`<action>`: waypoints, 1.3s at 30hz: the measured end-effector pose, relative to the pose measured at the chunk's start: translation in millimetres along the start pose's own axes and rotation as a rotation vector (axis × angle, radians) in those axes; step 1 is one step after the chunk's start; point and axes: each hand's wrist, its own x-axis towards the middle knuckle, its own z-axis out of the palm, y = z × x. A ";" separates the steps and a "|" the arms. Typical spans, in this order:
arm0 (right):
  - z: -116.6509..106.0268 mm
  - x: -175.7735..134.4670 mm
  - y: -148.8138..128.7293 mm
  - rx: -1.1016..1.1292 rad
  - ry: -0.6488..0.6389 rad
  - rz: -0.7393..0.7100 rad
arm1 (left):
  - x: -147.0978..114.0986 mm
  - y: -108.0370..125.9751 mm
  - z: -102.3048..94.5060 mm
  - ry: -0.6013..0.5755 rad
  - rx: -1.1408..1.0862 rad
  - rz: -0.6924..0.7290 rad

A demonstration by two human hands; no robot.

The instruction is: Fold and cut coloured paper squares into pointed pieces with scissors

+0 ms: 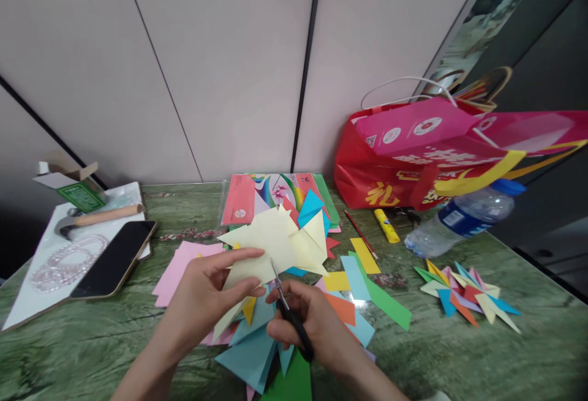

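Observation:
Between thumb and fingers, my left hand (206,288) pinches a pale cream sheet of paper (269,236) raised over the table. My right hand (312,315) grips black-handled scissors (296,321), their blades pointing up against the sheet's lower edge. Whether the blades are parted is hard to make out. Beneath both hands lie folded light-blue paper pieces (250,352) and a green sheet (291,382). Pink sheets (186,266) are left of my left hand. Orange, blue, yellow and green paper strips (386,300) spread to the right of the scissors.
Left stand a phone (114,259), a hammer (98,218), beads (68,260) and an opened box (76,190). Behind is a coloured-paper pack (239,196). At right are a red bag (390,165), bottle (463,217), glue stick (386,225), pencil (361,232) and folded paper stars (468,294).

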 end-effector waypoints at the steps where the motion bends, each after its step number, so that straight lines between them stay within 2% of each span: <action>1: -0.1 0.1 0.1 0.011 -0.005 -0.011 | -0.4 -0.7 0.1 -0.002 0.000 -0.003; 10: -1.0 -2.0 -1.9 -0.004 -0.044 -0.082 | -2.1 -1.4 5.5 -0.075 -0.123 0.005; 17: -1.3 -2.7 -1.8 -0.035 -0.022 -0.089 | -3.7 2.0 6.4 -0.111 -0.235 -0.053; 28: 2.7 -4.5 -6.0 0.004 -0.002 -0.067 | -3.3 1.8 5.4 -0.131 -0.203 -0.033; 39: 4.1 -5.5 -8.2 -0.068 0.033 -0.060 | -5.7 2.8 4.4 -0.135 -0.163 -0.006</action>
